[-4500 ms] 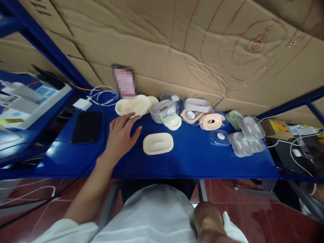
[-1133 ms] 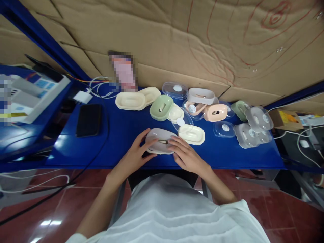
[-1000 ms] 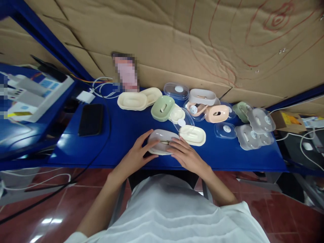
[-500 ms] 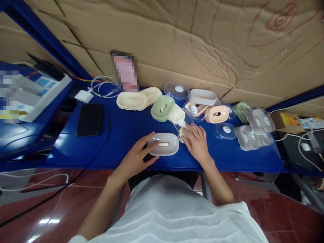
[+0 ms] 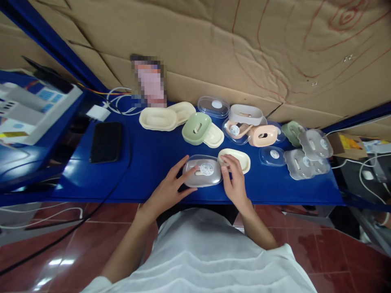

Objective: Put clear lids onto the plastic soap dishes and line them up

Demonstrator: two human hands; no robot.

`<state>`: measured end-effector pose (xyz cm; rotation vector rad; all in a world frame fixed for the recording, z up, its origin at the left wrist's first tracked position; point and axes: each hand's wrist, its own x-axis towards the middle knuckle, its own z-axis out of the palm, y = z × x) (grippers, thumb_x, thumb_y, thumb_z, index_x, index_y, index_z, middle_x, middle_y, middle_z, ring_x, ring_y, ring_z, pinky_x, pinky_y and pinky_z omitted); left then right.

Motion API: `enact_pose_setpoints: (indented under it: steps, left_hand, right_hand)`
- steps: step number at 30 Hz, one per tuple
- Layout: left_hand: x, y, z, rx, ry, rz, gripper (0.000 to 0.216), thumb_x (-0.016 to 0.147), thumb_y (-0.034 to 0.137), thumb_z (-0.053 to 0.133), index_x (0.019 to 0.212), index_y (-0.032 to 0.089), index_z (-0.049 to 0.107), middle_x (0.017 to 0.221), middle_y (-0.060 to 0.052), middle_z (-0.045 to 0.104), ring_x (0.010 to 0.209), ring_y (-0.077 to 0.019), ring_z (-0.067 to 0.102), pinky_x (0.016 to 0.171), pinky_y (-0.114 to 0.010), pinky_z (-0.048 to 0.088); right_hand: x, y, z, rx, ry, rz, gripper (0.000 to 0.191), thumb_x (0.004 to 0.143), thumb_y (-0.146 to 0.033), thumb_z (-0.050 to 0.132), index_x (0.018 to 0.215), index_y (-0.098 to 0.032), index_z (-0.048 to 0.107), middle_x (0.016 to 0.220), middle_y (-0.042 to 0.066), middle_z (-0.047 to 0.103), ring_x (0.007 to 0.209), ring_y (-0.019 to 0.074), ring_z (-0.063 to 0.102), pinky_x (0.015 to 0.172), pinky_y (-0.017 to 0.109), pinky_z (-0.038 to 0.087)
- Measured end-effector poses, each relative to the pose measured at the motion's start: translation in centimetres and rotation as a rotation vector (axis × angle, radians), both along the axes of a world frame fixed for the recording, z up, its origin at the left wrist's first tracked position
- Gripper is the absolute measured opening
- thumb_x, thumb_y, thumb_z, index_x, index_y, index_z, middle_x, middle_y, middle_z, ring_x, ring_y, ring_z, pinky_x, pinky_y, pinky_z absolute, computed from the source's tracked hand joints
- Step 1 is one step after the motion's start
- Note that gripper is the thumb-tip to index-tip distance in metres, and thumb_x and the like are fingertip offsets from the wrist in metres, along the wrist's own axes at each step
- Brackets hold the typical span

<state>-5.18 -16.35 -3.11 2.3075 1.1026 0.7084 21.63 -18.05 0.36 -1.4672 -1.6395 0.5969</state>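
Observation:
A grey oval soap dish (image 5: 190, 180) with a central slot lies near the table's front edge, under a clear lid (image 5: 214, 179) with a round sticker. My left hand (image 5: 169, 185) grips its left end, thumb along the near side and one finger over the top. At the right end, my right hand (image 5: 234, 182) has thumb and fingertips against the lid's edge. Partly beneath those fingers is a cream tray (image 5: 244, 161). Behind stand a green dish (image 5: 191, 131) and another cream tray (image 5: 214, 137).
Cream trays (image 5: 157, 119) are at the back left, peach dishes (image 5: 265, 139) and a loose clear lid (image 5: 271, 156) to the right. Lidded grey dishes (image 5: 297, 165) are stacked at the far right. A black phone-like slab (image 5: 106, 142) and a cable (image 5: 130, 146) lie left.
My right hand has brought the clear lid from behind onto the grey dish. The cream tray formerly under that hand now shows more fully to the right.

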Motion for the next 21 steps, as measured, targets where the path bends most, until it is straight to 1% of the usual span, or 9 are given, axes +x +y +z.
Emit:
enact_pose_setpoints:
  steps: [2, 3, 5, 6, 8, 11, 15, 18, 21]
  left_hand:
    - [0.0, 0.0, 0.0, -0.005, -0.024, 0.013, 0.074, 0.101, 0.040, 0.073, 0.166, 0.043, 0.037, 0.177, -0.010, 0.027, 0.161, -0.0370, 0.039, 0.127, -0.057, 0.047]
    - [0.0, 0.0, 0.0, -0.008, -0.040, 0.021, 0.073, 0.101, 0.041, 0.073, 0.165, 0.043, 0.039, 0.175, -0.011, 0.030, 0.159, -0.0369, 0.042, 0.126, -0.057, 0.048]
    - [0.0, 0.0, -0.1, -0.010, -0.075, 0.041, 0.073, 0.099, 0.041, 0.075, 0.163, 0.042, 0.040, 0.169, -0.012, 0.037, 0.155, -0.0363, 0.047, 0.123, -0.057, 0.051]
    - [0.0, 0.0, -0.1, -0.010, -0.090, 0.054, 0.074, 0.098, 0.041, 0.076, 0.163, 0.041, 0.041, 0.166, -0.013, 0.040, 0.153, -0.0358, 0.049, 0.123, -0.057, 0.051]
    - [-0.1, 0.0, -0.2, -0.011, -0.106, 0.080, 0.076, 0.096, 0.041, 0.079, 0.162, 0.039, 0.042, 0.159, -0.014, 0.046, 0.149, -0.0348, 0.053, 0.123, -0.057, 0.052]
    - [-0.2, 0.1, -0.3, -0.019, -0.110, 0.105, 0.075, 0.093, 0.041, 0.083, 0.159, 0.037, 0.046, 0.154, -0.013, 0.049, 0.146, -0.0339, 0.056, 0.122, -0.056, 0.052]
    - [-0.3, 0.1, -0.5, -0.032, -0.127, 0.114, 0.073, 0.090, 0.041, 0.086, 0.154, 0.035, 0.050, 0.152, -0.012, 0.051, 0.145, -0.0332, 0.057, 0.120, -0.055, 0.054]
    - [-0.3, 0.1, -0.6, -0.079, -0.125, 0.114, 0.071, 0.091, 0.042, 0.085, 0.153, 0.034, 0.051, 0.155, -0.012, 0.050, 0.146, -0.0332, 0.056, 0.119, -0.054, 0.054]
    - [-0.3, 0.2, -0.6, -0.152, -0.122, 0.107, 0.070, 0.091, 0.045, 0.084, 0.152, 0.033, 0.051, 0.161, -0.012, 0.049, 0.149, -0.0337, 0.055, 0.119, -0.054, 0.054]
  right_hand:
    - [-0.2, -0.3, -0.1, 0.018, -0.135, 0.108, 0.044, 0.116, -0.035, 0.041, 0.156, -0.028, 0.056, 0.165, 0.013, 0.051, 0.156, 0.0270, 0.048, 0.127, 0.052, 0.045]
    - [-0.2, -0.4, -0.1, 0.015, -0.200, 0.194, 0.047, 0.116, -0.036, 0.042, 0.161, -0.029, 0.051, 0.171, 0.012, 0.044, 0.160, 0.0276, 0.042, 0.130, 0.053, 0.042]
    - [-0.2, -0.5, -0.2, 0.025, -0.336, 0.362, 0.054, 0.113, -0.040, 0.050, 0.166, -0.030, 0.044, 0.177, 0.011, 0.035, 0.167, 0.0314, 0.028, 0.131, 0.057, 0.039]
    - [-0.2, -0.4, -0.3, 0.041, -0.404, 0.422, 0.058, 0.111, -0.043, 0.056, 0.166, -0.030, 0.045, 0.178, 0.010, 0.034, 0.169, 0.0335, 0.020, 0.131, 0.060, 0.038]
    - [0.0, -0.1, -0.5, 0.079, -0.518, 0.483, 0.060, 0.107, -0.044, 0.064, 0.163, -0.030, 0.050, 0.176, 0.010, 0.037, 0.170, 0.0360, 0.011, 0.131, 0.062, 0.038]
    - [0.4, 0.6, -0.8, 0.153, -0.621, 0.523, 0.058, 0.105, -0.041, 0.067, 0.160, -0.027, 0.054, 0.174, 0.011, 0.041, 0.170, 0.0360, 0.012, 0.131, 0.059, 0.039]
    - [0.8, 1.3, -0.9, 0.236, -0.713, 0.584, 0.063, 0.104, -0.041, 0.069, 0.162, -0.027, 0.051, 0.172, 0.013, 0.043, 0.168, 0.0355, 0.021, 0.133, 0.059, 0.037]
    - [1.1, 1.8, -0.6, 0.280, -0.740, 0.624, 0.060, 0.105, -0.042, 0.068, 0.161, -0.027, 0.053, 0.170, 0.013, 0.047, 0.167, 0.0350, 0.027, 0.133, 0.061, 0.035]
    - [1.4, 2.4, -0.2, 0.301, -0.753, 0.673, 0.058, 0.106, -0.042, 0.067, 0.160, -0.026, 0.054, 0.170, 0.014, 0.047, 0.165, 0.0348, 0.032, 0.133, 0.062, 0.033]
